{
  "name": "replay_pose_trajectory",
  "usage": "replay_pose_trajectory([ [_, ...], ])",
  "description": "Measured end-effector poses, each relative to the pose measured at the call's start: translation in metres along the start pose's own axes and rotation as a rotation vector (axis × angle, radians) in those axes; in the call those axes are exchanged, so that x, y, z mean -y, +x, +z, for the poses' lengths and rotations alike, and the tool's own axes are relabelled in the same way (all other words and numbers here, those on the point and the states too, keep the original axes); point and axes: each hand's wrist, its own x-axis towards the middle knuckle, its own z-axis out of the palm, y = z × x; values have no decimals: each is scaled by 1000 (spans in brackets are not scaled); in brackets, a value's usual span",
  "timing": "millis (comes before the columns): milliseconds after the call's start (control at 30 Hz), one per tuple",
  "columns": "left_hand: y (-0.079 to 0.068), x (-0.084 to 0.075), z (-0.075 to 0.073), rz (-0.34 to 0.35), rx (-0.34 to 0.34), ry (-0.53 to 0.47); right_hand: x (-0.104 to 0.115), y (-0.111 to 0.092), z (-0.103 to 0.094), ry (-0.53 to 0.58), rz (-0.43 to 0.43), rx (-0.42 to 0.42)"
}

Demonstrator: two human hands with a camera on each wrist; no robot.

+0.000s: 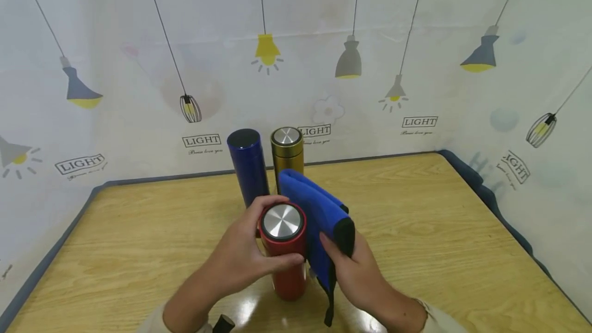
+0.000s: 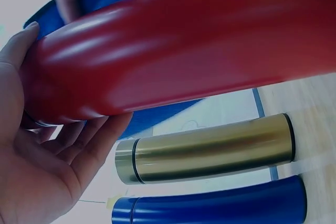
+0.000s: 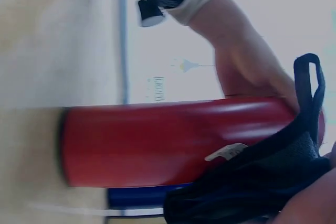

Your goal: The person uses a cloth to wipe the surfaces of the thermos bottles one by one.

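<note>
My left hand grips a red thermos around its upper end, with the thumb across the near side. The thermos is upright, its silver-topped lid facing up; whether its base touches the table I cannot tell. In my right hand is a folded blue cloth with black edging and a hanging loop, held against the thermos's right side. A pale mark shows on the red surface in the right wrist view, beside the cloth. Behind stand a blue thermos and a gold thermos, the latter partly covered by the cloth.
The wooden table has a dark blue border along its edges. Close behind it hangs a pale wall covering printed with lamps. A small black object sits at my left sleeve.
</note>
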Motion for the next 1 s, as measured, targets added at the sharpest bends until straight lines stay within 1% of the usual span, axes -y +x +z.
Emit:
replay_pose_trajectory([
  [67, 1, 0, 0, -12, -4, 13, 8, 1, 1, 3, -74, -34],
  [100, 1, 1, 0, -16, -4, 16, 12, 2, 1, -1, -114, -36],
  [167, 2, 1, 0, -28, 0, 7, 20, 4, 3, -12, -201, -29],
  [233, 2, 3, 1, -38, 14, -19, 26, 7, 6, -41, -320, 4],
  [333, 3, 5, 2, -55, 40, -57, 33, 14, 12, -146, -561, 45],
  [400, 3, 7, 2, -41, 45, -54, 36, 19, 17, -259, -722, 49],
  [433, 2, 9, 2, -22, 43, -44, 37, 21, 18, -323, -783, 44],
  [500, 2, 12, 1, 28, 28, -6, 39, 22, 21, -448, -862, 36],
  [533, 1, 13, 1, 59, 20, 13, 39, 22, 21, -512, -885, 38],
  [600, 1, 16, 0, 105, 21, 12, 39, 21, 20, -620, -908, 44],
  [700, 0, 17, -1, 120, 31, -4, 40, 19, 17, -732, -923, 55],
  [767, 0, 17, -1, 111, 39, -23, 40, 18, 14, -763, -926, 51],
  [833, 0, 17, -2, 94, 46, -44, 39, 16, 11, -769, -934, 44],
  [900, 1, 18, -2, 94, 55, -70, 40, 14, 10, -759, -960, 40],
  [1000, 0, 21, -2, 119, 54, -82, 41, 13, 10, -747, -1004, 60],
])
